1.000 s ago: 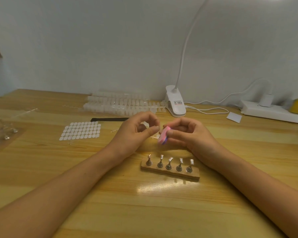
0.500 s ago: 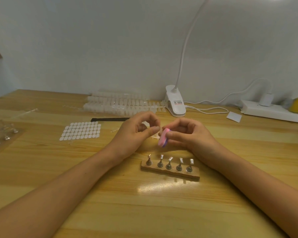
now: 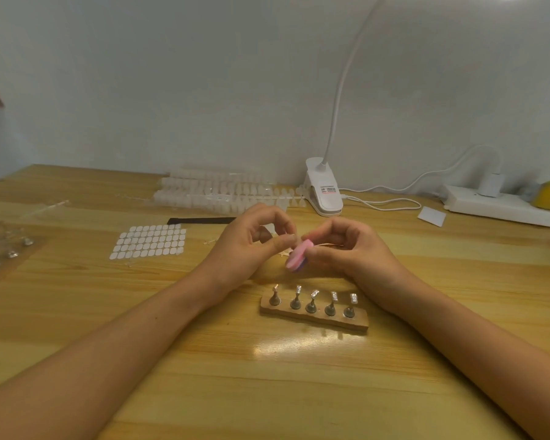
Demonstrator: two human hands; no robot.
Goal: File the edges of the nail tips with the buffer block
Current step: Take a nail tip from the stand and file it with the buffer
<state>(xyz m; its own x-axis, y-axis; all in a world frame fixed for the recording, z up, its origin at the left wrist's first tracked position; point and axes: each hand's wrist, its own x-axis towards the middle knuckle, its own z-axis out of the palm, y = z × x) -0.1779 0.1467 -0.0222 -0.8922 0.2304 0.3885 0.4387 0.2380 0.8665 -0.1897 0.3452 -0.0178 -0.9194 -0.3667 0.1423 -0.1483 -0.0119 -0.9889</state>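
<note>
left hand (image 3: 248, 246) at frame centre, thumb and forefinger pinched together, contents too small to tell; right hand (image 3: 353, 249) grips pink buffer block (image 3: 295, 258), which touches the left fingertips (image 3: 287, 241); wooden peg stand (image 3: 311, 317) just below them in frame, on table (image 3: 267, 376).

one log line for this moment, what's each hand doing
phase: filing | right hand: grips pink buffer block | left hand: fingertips pinched at block, held item unseen | peg stand: five pegs, untouched

Wooden table (image 3: 267, 392) under me: peg stand (image 3: 315, 317) dead centre, white sticker sheet (image 3: 148, 241) centre-left, nail tip strips (image 3: 210, 193) behind, clip lamp (image 3: 323, 188) and power strip (image 3: 502, 208) upper right, possibly spare pegs (image 3: 10, 249) far left.
</note>
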